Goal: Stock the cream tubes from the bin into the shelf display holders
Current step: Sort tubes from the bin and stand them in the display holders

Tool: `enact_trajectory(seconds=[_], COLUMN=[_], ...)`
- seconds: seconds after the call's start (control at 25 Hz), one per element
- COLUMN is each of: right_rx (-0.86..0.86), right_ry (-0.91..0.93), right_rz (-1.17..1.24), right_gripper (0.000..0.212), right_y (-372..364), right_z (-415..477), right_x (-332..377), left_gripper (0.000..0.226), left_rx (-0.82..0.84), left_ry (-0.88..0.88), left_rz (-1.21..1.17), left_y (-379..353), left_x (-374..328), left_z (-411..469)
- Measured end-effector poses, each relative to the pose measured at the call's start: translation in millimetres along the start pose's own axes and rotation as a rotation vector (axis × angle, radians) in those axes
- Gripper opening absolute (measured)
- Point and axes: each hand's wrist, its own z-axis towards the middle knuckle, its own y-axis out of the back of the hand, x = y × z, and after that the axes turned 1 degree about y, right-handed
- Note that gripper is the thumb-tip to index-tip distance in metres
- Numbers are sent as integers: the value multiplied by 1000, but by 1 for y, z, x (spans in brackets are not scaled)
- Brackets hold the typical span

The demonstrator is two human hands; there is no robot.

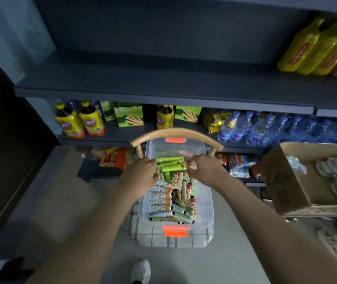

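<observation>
Both hands reach down into a clear plastic bin [208, 210] that sits on a chair with a checked cushion [153, 238], its orange latches at the near and far rims. The left hand [141, 173] is curled over the far-left part of the pile of cream tubes [175, 193], fingers bent down among them; what it grips cannot be told. The right hand [203, 166] pinches the capped end of a green tube [171, 167] lying crosswise on top of the pile, thumb and fingers closed on it. Beyond both hands the far end of the bin is bare of tubes, leaving open room there; nearer than the hands the tubes lie packed side by side to the near wall. The curved wooden chair back [175, 133] arches just beyond the hands, between them and the shelf [163, 91]. Past it, yellow drink bottles [81, 121], green snack boxes [130, 117] and water bottles [245, 128] stand on the lower shelf level. To the right of the right hand, close by its forearm, a cardboard box [286, 181] juts in. Left of the left hand the floor [61, 201] lies open.
</observation>
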Motion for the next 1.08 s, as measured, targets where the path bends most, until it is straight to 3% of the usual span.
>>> enact_trajectory(seconds=[0.28,0.56,0.8,1.08], right_rx=[187,232,171,71], right_ry=[-251,-406,-563,-663], right_rz=[53,175,435,510], right_gripper=[34,32,16,44], right_y=[-102,-169,-230,-277], right_z=[50,107,185,229], right_x=[-22,-70,-117,-142], left_gripper=[28,25,18,33], left_rx=[216,358,325,355], left_ry=[-36,-32,245,498], left_rz=[-121,-202,-356,-610], left_y=[-90,-172,-249,-328], left_x=[43,35,32,31], left_z=[54,127,206,227])
